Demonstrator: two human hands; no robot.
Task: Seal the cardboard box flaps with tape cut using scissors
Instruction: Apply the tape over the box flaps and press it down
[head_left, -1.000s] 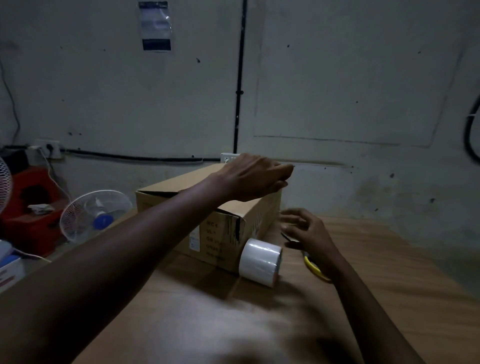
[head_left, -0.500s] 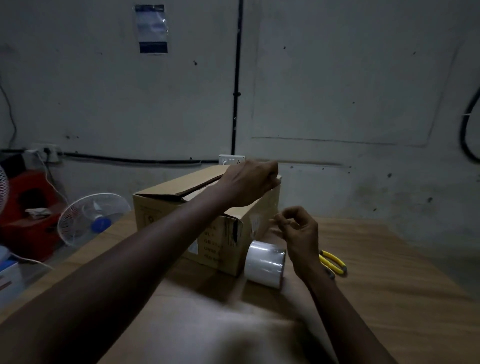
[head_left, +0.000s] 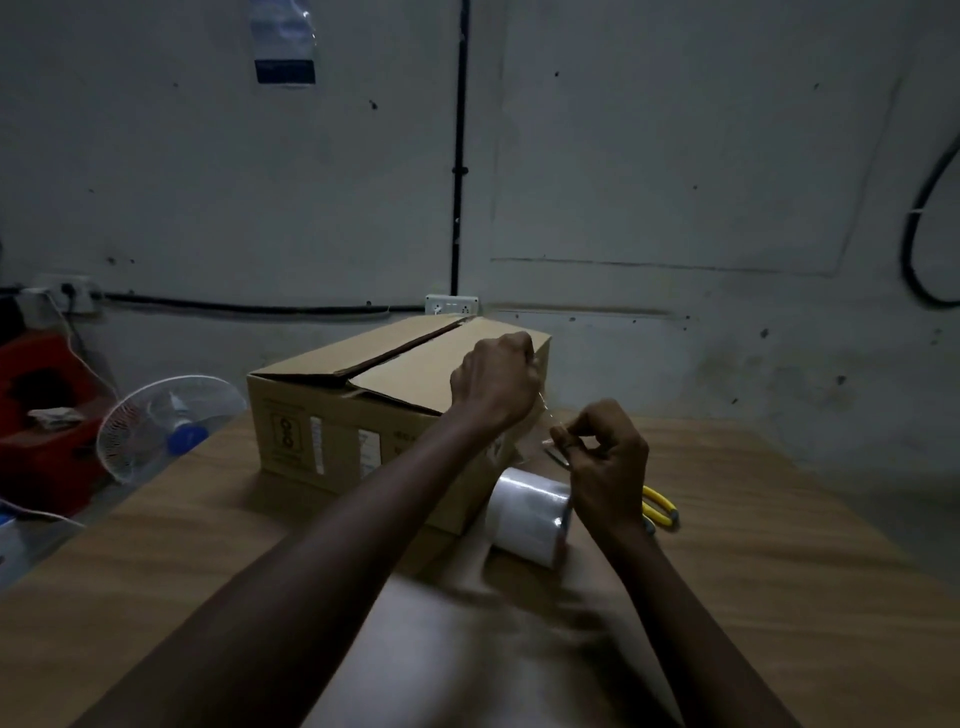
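On the wooden table (head_left: 779, 597), toward its far edge, the cardboard box (head_left: 332, 431) sits with its top flaps not fully flat. The left hand (head_left: 496, 382) is closed at the box's right end, pinching clear tape (head_left: 543, 415); the right hand (head_left: 608, 462) pinches the strip's other end above the tape roll (head_left: 527, 512). Yellow-handled scissors (head_left: 660, 506) lie just right of the roll.

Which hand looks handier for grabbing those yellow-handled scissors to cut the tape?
The right hand, probably. The scissors lie on the table just beside its wrist, while the left hand is up at the cardboard box edge, apparently pinching the clear tape strip; the right would have to release its end.
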